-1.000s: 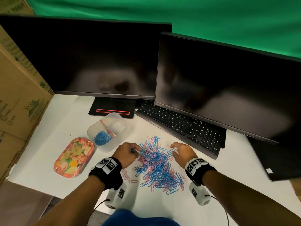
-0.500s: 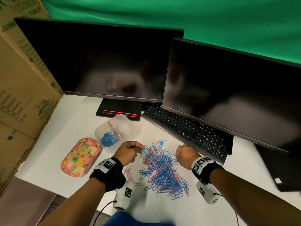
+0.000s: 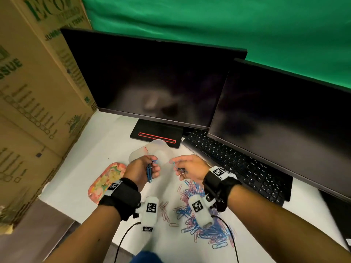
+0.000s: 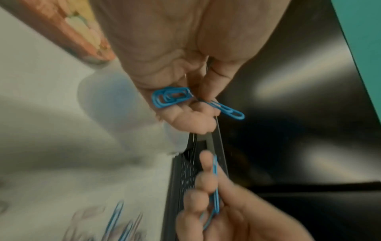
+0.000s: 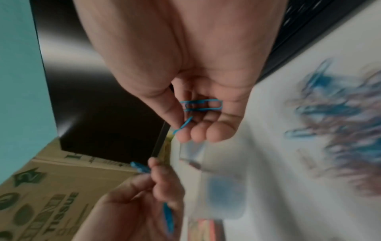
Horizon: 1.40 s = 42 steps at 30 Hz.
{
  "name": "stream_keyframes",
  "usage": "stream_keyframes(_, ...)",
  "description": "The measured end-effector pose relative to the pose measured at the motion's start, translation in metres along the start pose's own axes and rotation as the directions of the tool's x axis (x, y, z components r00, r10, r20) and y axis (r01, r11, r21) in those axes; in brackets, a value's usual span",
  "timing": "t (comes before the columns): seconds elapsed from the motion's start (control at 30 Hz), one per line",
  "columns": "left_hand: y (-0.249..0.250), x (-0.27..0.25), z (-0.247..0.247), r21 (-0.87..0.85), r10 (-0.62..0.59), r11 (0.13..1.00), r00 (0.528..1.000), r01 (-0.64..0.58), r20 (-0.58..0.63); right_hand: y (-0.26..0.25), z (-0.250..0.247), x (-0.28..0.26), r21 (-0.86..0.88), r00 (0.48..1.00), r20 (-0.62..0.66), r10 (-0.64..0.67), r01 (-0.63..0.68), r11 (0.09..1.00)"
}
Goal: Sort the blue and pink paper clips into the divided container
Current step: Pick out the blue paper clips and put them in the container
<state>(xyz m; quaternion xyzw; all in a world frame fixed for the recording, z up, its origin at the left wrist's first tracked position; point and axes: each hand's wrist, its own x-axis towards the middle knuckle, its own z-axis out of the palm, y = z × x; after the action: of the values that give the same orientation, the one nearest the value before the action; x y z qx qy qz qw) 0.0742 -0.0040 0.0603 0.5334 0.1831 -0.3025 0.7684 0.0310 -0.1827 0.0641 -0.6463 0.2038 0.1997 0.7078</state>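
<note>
Blue wire fills both hands in the head view: the left hand (image 3: 141, 170) grips a small bundle of blue paper clips (image 3: 150, 172), and the right hand (image 3: 190, 168) pinches a few more blue clips (image 3: 177, 168). Both hover over the translucent divided container (image 3: 159, 149), which stands on the white bench (image 3: 95, 154) in front of the monitor stand (image 3: 157, 134). Behind the wrists lies the mixed pile of blue and pink clips (image 3: 201, 221), with a few pink clips (image 3: 165, 211) apart from it on its left. A floral tray (image 3: 106, 181) sits left of the container and a keyboard (image 3: 237, 168) to the right.

From the left wrist, the left hand (image 4: 181, 65) has its fingers curled round a stack of blue clips (image 4: 171, 97), and one more clip (image 4: 228, 110) sticks out past the thumb. Below, the right hand's fingers (image 4: 206, 184) nip a blue clip (image 4: 215, 184) edge-on.

From the right wrist, the right hand (image 5: 195, 81) cups one blue clip (image 5: 203, 105) in its curled fingers and pinches another (image 5: 183, 125) against the thumb; the container is a blur beneath.

These clips look light, stiff and smooth-coated, so they probably slide and snag on each other. Pinching across the flat loops seems surest, and loosening the fingers low over the blue compartment should keep them from bouncing out.
</note>
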Motion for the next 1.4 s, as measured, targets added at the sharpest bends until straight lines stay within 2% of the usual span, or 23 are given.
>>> stream_keyframes(0.07,0.012,0.005,-0.008,0.054,0.047,0.998,0.994,-0.041,-0.103,-0.017,0.028,0.014,0.0,0.999,0.021,0.036,-0.036,0.999)
stream_keyframes(0.17,0.026,0.017,-0.02,0.162,0.093,0.985,0.971,-0.058,-0.219,-0.036,0.061,0.03,-0.105,0.997,-0.008,0.07,-0.071,0.992)
stream_keyframes(0.3,0.038,0.033,-0.026,0.331,0.087,0.944,0.968,-0.003,-0.237,-0.051,0.08,0.048,-0.039,0.963,0.059,0.264,-0.262,0.964)
stream_keyframes(0.4,0.041,0.038,-0.026,0.41,0.081,0.912,0.962,0.034,-0.26,-0.05,0.081,0.053,-0.099,0.971,0.002,0.237,-0.236,0.967)
stream_keyframes(0.43,0.042,0.04,-0.026,0.434,0.081,0.9,0.964,0.039,-0.255,-0.048,0.079,0.053,-0.144,0.983,-0.048,0.177,-0.183,0.973)
stream_keyframes(0.5,0.041,0.041,-0.025,0.487,0.09,0.873,0.966,0.041,-0.243,-0.044,0.072,0.055,-0.174,0.991,-0.067,0.116,-0.126,0.977)
stream_keyframes(0.63,0.037,0.043,-0.021,0.591,0.131,0.806,0.967,0.025,-0.22,-0.04,0.041,0.042,-0.051,0.987,-0.085,0.133,-0.137,0.989)
stream_keyframes(0.77,0.025,0.036,-0.013,0.645,0.288,0.753,0.947,-0.13,-0.145,-0.018,-0.005,0.02,-0.172,0.977,-0.199,0.072,-0.107,0.979)
stream_keyframes(0.83,0.012,0.026,-0.003,0.658,0.334,0.719,0.942,-0.227,-0.04,0.001,-0.03,0.003,-0.184,0.972,-0.223,0.078,-0.121,0.976)
stream_keyframes(0.9,-0.004,0.018,0.01,0.726,0.332,0.612,0.935,-0.314,0.125,0.026,-0.054,-0.013,-0.289,0.959,-0.282,0.039,-0.124,0.949)
stream_keyframes(1.0,-0.033,0.007,0.028,0.822,0.231,0.405,0.915,-0.4,0.331,0.065,-0.081,-0.037,-0.605,0.933,-0.353,-0.068,-0.173,0.777)
stream_keyframes(1.13,-0.075,-0.009,0.044,0.851,0.037,0.178,0.867,-0.494,0.496,0.104,-0.096,-0.074,-0.761,0.959,-0.279,-0.054,-0.186,0.621)
stream_keyframes(1.23,-0.102,-0.016,0.045,0.837,-0.112,0.034,0.83,-0.547,0.547,0.124,-0.096,-0.101,-0.817,0.978,-0.2,-0.059,-0.133,0.562)
stream_keyframes(1.3,-0.116,-0.018,0.043,0.811,-0.19,-0.121,0.815,-0.572,0.547,0.138,-0.091,-0.117,-0.878,0.993,-0.106,-0.058,-0.066,0.474)
stream_keyframes(1.4,-0.127,-0.018,0.036,0.761,-0.23,-0.351,0.838,-0.546,0.495,0.162,-0.081,-0.131,-0.933,0.995,0.049,-0.084,0.076,0.352)
